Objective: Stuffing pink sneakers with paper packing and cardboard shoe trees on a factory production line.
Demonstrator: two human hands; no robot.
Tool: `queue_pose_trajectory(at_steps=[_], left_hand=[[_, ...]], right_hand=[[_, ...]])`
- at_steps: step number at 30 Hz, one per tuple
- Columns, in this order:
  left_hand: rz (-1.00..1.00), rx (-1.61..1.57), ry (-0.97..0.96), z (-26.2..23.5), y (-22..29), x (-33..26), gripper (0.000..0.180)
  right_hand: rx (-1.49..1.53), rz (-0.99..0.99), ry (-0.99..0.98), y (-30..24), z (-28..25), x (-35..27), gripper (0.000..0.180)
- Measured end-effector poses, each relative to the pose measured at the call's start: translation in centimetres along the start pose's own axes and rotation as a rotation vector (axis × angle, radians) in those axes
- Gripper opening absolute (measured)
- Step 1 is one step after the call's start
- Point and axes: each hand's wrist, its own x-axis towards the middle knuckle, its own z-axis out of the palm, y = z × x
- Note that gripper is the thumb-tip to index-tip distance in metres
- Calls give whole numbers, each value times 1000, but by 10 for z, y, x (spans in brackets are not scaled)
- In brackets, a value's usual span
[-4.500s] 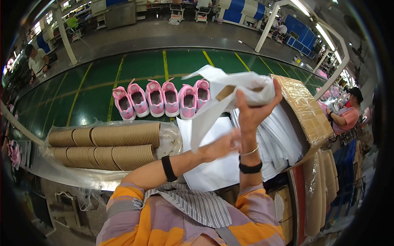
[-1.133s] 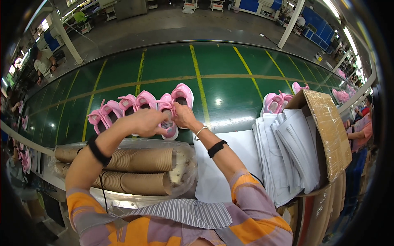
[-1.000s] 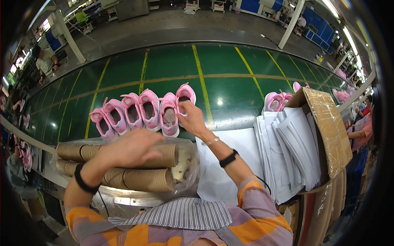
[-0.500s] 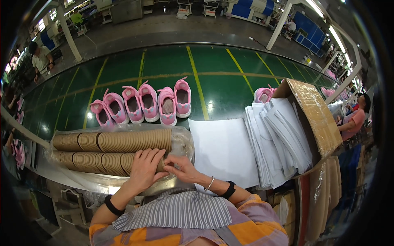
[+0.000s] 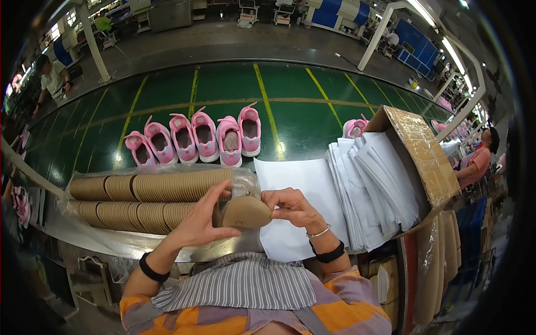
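Observation:
A single brown oval cardboard insert [image 5: 244, 213] is pinched at its right end between the thumb and fingers of my right hand [image 5: 293, 206]. Just left of that piece, my left hand [image 5: 200, 219] is open, its thumb and fingers spread wide; whether it touches the insert I cannot tell. Two long rows of tightly stacked brown inserts [image 5: 181, 185] lie on clear plastic wrap [image 5: 251, 181]. The left hand covers the right end of the nearer row. White paper [image 5: 290, 176] lies flat beyond and beneath my right hand.
Pink sneakers [image 5: 205, 134] line the green conveyor belt [image 5: 223, 84] beyond the inserts. At right, a cardboard box [image 5: 421, 145] lies tipped with a thick stack of white paper sheets [image 5: 365, 195] spilling out. Other people work at the far left and right.
My right hand has moved right and up, with one insert separated from the nearer row. My left hand has opened from the row's end, its fingers spreading.

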Motion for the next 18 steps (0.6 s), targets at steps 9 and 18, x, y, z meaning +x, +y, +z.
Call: queue_pose_trajectory(at_steps=[9, 18], left_hand=[[-129, -274, 237, 5, 21, 18, 26], [-91, -83, 462, 23, 2, 4, 30]], right_hand=[[-799, 400, 572, 67, -28, -38, 40], [-1496, 633, 287, 124, -9, -43, 14]])
